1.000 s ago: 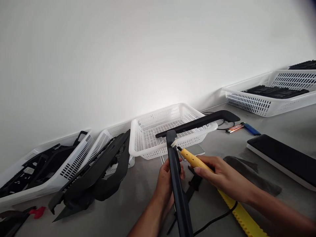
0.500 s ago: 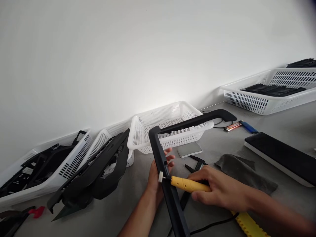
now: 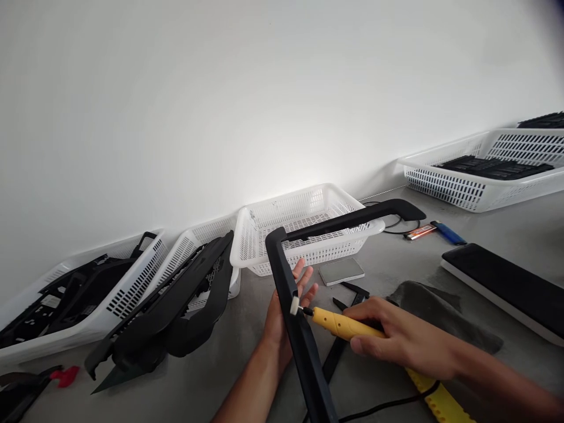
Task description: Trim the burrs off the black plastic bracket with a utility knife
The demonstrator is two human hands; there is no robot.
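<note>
A long black plastic trim piece (image 3: pixel 308 358) with an angled arm rests in my left hand (image 3: pixel 274 329), which supports it from behind and below. The fingertips are spread out past its right side. My right hand (image 3: pixel 408 341) is closed around a yellow rotary tool (image 3: pixel 346 324) with a black cord. The tool's small white polishing wheel (image 3: pixel 295 306) is at the trim piece's surface, near a notch; whether it spins I cannot tell. Under the right hand lie black calipers (image 3: pixel 337 352), partly hidden, and a dark cloth (image 3: pixel 434 305).
Behind the trim piece stands a white basket (image 3: pixel 264 267). Baskets of black parts stand at left (image 3: pixel 92 326) and far right (image 3: pixel 476 202). Around the right hand are a grey pad (image 3: pixel 341 271), a blue cutter (image 3: pixel 448 232), a black-topped box (image 3: pixel 502 288) and a yellow strip (image 3: pixel 445 405).
The yellow tool and my right hand have shifted slightly right, and the wheel has moved from the trim piece's left edge onto its face. My left fingers have spread wider.
</note>
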